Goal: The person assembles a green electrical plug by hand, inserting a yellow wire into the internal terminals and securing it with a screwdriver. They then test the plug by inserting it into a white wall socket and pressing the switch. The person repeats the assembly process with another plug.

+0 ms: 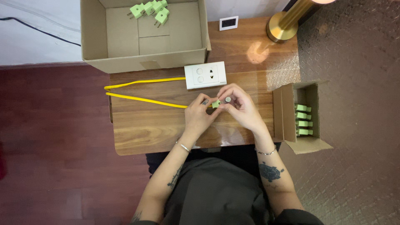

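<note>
**2 hands close on a green plug adapter at a small wooden surface**

Seen from a head-worn camera looking straight down, a seated person holds a small light-green plug adapter [216, 103] between the fingertips of both hands, just above the middle of a wooden surface [141, 129]. The left hand [197, 115] is curled, its thumb and fingers pinching the adapter from the left; the right hand [241, 106] is closed on it from the right, with a small round grey part showing at its fingertips. A thin bracelet sits on each wrist.

A yellow cable [141, 99] runs in 2 strands across the surface from its left edge, the lower strand ending at the left hand. Just beyond the hands lies a white socket panel [206, 75] with round buttons and an outlet, touching the upper strand's end.

At the far edge of the surface, a large open cardboard box [125, 41] holds 4 or so green plug adapters [151, 10] bunched in its far corner. To the right, a smaller open cardboard box [287, 112] stands beside the surface with 4 green adapters [303, 120] lined up inside. A brass lamp base [282, 26] stands at the far right corner, near a small white square item [228, 23].
</note>
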